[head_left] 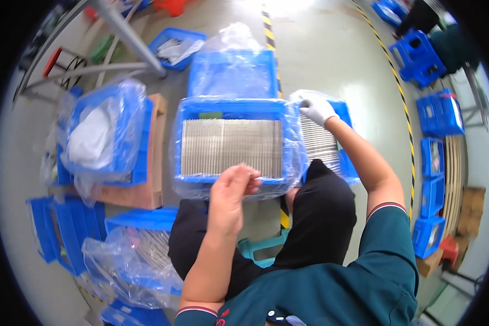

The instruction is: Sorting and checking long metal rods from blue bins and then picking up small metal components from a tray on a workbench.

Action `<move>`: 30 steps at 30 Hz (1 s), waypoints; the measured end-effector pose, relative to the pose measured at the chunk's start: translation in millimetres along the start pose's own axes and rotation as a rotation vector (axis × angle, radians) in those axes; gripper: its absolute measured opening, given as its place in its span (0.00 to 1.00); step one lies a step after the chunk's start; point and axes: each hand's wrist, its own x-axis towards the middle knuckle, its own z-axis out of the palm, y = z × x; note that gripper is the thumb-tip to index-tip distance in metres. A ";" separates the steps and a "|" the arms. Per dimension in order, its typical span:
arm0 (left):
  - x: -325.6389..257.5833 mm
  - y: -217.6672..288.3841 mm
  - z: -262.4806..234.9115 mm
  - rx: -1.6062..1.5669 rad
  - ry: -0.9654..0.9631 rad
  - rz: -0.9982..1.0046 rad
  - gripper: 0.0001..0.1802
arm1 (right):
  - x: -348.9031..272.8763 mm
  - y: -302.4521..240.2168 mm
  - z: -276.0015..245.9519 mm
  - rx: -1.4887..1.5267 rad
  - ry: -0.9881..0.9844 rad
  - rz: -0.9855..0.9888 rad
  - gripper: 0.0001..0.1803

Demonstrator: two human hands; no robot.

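Note:
In front of me a blue crate (283,127), lined with clear plastic, holds a tight row of thin silver metal strips (231,146). My bare left hand (234,190) hovers over the crate's near edge. Its fingers are pinched together, and whatever may be between them is too blurred to name. My right hand (319,111), in a white glove, is at the far left corner of a second blue crate (342,111), beside its clear plastic liner. Those gloved fingers are curled in, and their grip is partly hidden. Similar silver strips (319,138) lie in this second crate.
Left of me, a plastic-lined blue crate (122,146) with white material sits on a wooden pallet (156,163). Another bagged crate of strips (152,244) stands by my left leg. A blue bin (231,73) is behind the middle crate. A blue stool (418,57) stands far right.

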 end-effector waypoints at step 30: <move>34.1 -35.5 27.2 0.215 0.103 -0.137 0.17 | -183.0 187.8 203.1 -0.437 -0.202 0.332 0.09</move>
